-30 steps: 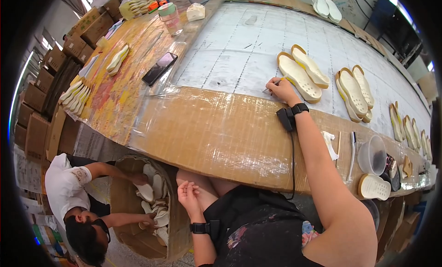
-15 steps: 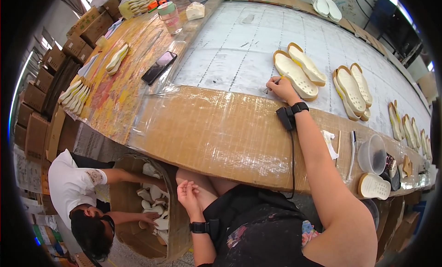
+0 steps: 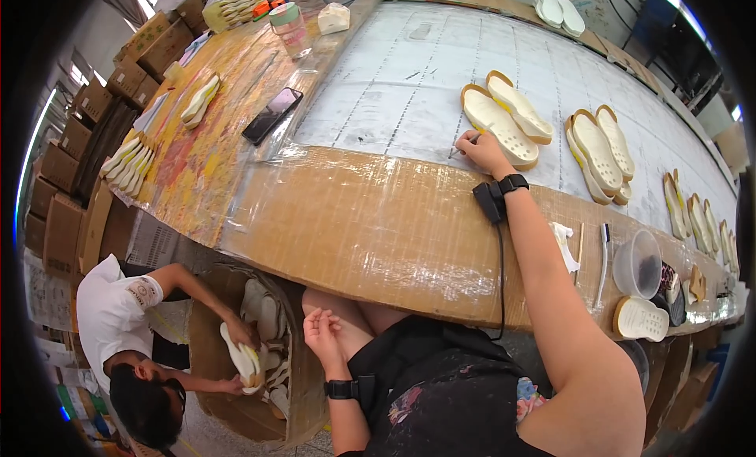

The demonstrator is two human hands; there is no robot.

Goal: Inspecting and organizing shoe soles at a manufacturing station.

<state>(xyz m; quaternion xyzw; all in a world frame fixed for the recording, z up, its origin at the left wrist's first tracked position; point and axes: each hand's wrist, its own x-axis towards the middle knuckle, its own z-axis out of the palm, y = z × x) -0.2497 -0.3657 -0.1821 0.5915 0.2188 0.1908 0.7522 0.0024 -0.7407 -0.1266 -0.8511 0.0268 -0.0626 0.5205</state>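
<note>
OK, lower-left carton (image 3: 303, 386) holds loose white soles (image 3: 268, 313); clear tub (image 3: 627, 268) at right shows something dark (inside or behind, can't tell). Right hand (image 3: 482, 150), right of centre: fingers pinched on thin tool (image 3: 453, 151), sole pair (image 3: 498, 114) just beside it. Left hand (image 3: 321, 335), bottom centre: loosely curled, can't tell if empty. Black cable (image 3: 502, 284) crosses cardboard (image 3: 370, 228). Versus half a second ago: sole pair shifted left, co-worker (image 3: 114, 323) now grips a sole (image 3: 241, 354).

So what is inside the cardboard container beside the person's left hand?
A pile of pale soles. A co-worker holds a sole, hiding part of the inside; whatever lies beneath the pile is covered.
</note>
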